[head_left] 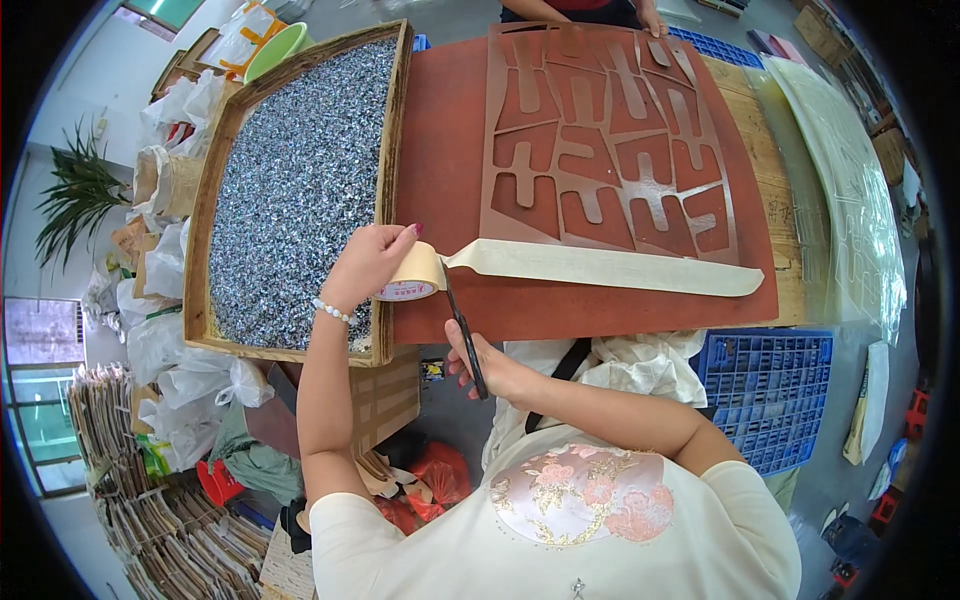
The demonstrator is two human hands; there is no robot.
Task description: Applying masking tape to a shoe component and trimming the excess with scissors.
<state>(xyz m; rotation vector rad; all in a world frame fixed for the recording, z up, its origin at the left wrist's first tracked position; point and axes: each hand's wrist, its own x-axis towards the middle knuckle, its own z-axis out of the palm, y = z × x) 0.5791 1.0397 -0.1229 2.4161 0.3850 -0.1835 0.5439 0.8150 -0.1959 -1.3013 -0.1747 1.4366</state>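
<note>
My left hand [372, 262] grips a roll of masking tape [420, 268] near the right edge of the wooden tray. From the roll a long cream strip of tape [610, 268] stretches right along the near edge of a brown cut-out sheet [560, 130], twisting close to the roll. Black scissors [466, 345] are in my right hand [487, 365], their blades pointing up at the tape just beside the roll. Whether the blades touch the tape I cannot tell. The sheet, with several odd-shaped openings, lies on a reddish-brown board [440, 130].
Left of the board stands a wooden tray [398, 120] full of glittery dark flakes, with a green bowl [280, 50] behind it. Across the table a person's hand [651, 20] is at the sheet's far edge. Blue crates [765, 390] and clear plastic sheets [840, 190] are at right.
</note>
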